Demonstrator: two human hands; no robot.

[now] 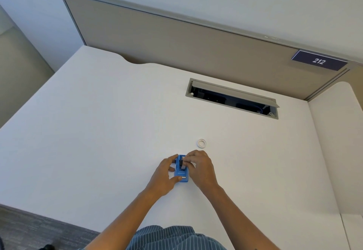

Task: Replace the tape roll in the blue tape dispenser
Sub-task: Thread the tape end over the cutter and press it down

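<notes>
A small blue tape dispenser (pixel 182 175) stands on the white desk (pixel 98 122) near its front middle. My left hand (pixel 163 177) clasps its left side, thumb by the cutter end. My right hand (pixel 200 168) reaches in from the right, fingertips pinching a dark hub with a pale roll in the dispenser's cradle; the roll is mostly hidden by my fingers. A thin white tape ring (pixel 201 143) lies flat on the desk just beyond my right hand, untouched.
An open cable hatch (pixel 231 98) is sunk into the desk farther back right. A beige partition (pixel 176 39) with a "212" label (pixel 319 61) closes the far edge. The desk's left edge drops to grey carpet (pixel 29 228).
</notes>
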